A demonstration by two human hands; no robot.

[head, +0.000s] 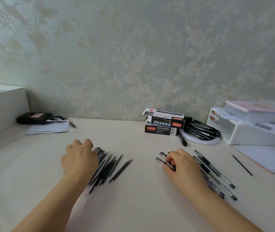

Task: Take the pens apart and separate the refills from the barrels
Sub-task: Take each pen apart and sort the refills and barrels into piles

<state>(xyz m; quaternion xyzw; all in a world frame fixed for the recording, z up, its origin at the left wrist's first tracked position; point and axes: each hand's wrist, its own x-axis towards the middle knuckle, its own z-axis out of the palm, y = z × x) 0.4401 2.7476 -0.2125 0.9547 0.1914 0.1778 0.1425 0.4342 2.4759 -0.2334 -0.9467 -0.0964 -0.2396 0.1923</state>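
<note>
Pens [215,173] on the right of the table [141,198], refills [106,168] piled on the left, a hand on each heap.

The split looks deliberate: thin black refills fan out under the left hand [79,158], while clear-barrelled pens lie in a loose row beside and partly under the right hand [180,163], which keeps finished parts apart from what is yet to be opened. The right hand's fingers curl round a couple of dark pen ends, so its grip is closed on pens. The left hand's fingers bend over the top of the refill pile; whether they pinch anything I cannot tell, as the hand hides its own fingertips. One stray refill [241,164] lies well apart at the far right. More black pens [200,129] sit heaped behind, next to stacked pen boxes [164,125]; the box print is too small to read.
</note>
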